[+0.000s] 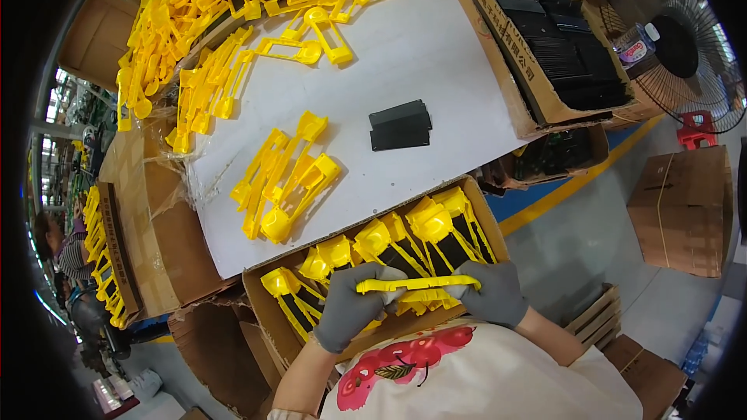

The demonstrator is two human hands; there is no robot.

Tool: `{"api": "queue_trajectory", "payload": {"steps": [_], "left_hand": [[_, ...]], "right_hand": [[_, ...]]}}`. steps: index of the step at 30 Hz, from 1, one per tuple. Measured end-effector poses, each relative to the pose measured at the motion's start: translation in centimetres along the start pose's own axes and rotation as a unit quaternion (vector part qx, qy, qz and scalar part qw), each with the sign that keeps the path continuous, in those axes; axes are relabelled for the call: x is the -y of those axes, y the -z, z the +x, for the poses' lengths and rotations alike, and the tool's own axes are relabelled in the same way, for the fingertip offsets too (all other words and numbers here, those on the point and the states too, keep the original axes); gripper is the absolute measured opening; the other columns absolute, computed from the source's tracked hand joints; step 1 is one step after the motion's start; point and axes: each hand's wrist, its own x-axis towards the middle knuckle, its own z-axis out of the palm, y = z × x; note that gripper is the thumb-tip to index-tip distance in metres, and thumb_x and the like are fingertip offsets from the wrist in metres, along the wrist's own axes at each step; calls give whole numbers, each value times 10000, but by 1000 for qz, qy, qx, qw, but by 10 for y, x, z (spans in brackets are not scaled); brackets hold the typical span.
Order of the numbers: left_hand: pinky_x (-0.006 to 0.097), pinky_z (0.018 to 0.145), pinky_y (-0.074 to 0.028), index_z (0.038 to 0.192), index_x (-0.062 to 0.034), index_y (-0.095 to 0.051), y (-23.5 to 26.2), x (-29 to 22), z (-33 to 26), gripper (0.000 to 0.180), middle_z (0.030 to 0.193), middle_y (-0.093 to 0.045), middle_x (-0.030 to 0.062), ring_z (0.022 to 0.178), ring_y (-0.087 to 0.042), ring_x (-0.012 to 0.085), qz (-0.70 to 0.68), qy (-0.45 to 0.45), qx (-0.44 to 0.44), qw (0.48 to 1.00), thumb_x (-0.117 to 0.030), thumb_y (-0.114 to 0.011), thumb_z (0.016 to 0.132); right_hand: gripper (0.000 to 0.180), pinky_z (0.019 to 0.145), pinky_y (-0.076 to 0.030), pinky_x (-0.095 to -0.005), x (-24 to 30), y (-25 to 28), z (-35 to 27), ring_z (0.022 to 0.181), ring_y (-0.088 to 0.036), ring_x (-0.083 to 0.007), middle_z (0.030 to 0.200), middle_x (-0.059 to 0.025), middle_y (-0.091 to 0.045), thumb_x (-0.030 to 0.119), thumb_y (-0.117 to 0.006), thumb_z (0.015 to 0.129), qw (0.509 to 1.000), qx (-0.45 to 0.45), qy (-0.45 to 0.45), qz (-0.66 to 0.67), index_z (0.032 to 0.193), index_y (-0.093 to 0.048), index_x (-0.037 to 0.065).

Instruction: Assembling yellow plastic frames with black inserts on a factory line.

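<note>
Two gloved hands, left hand [348, 307] and right hand [496, 293], grip (endwise) a yellow part [416, 285].

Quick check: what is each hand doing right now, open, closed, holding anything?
Left hand, grey-gloved: closed on the left end of a long yellow plastic part.
Right hand, grey-gloved: closed on the right end of the same part.

near box: [264, 303] open brown carton below the white table, holding yellow-black parts
top-right box: [513, 54] open brown carton of black pieces
floor box: [685, 210] closed brown carton, strapped, right
</note>
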Motion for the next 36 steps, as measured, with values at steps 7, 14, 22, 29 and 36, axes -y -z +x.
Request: {"api": "queue_trajectory", "payload": {"steps": [7,14,22,29,36], "left_hand": [[190,480,-432,1039,-70,-549,34,-15,17,231,822,-605,-6,557,-580,53,58,39,82,994,-84,-669,842],[417,708,-515,1173,-110,-514,33,-45,30,559,1003,-644,141,817,-655,332,555,-149,-74,815,-312,-775,721],[406,915,-494,1275,-118,-510,124,-99,138,641,1227,-581,122,1140,-527,372,651,-410,-181,612,80,-546,667],[419,914,-493,1301,-108,-475,128,-99,185,681,1270,-522,140,1097,-550,366,683,-286,-17,672,83,-555,653],[443,806,-502,1117,-58,-565,158,-111,160,457,1098,-531,187,935,-587,404,645,-318,-134,682,52,-616,676]], "right_hand": [[478,525,-464,-318,9,34,2,541,-614,-197,608,-55,-602,521,-738,738,986,151,-62,9,997,-667,126],[411,497,-432,-258,25,50,61,502,-565,-132,578,-41,-577,330,-776,727,996,51,35,-57,1046,-680,90],[215,685,-513,-357,2,35,166,790,-647,-253,908,-33,-627,238,-708,792,979,-87,111,-148,988,-681,153],[316,731,-526,-383,0,-8,214,905,-611,-254,1006,-69,-571,248,-709,774,952,-67,167,-248,1027,-594,97],[323,694,-525,-381,15,-11,231,829,-652,-255,982,-84,-612,224,-728,748,946,17,47,-319,996,-557,108]]}}
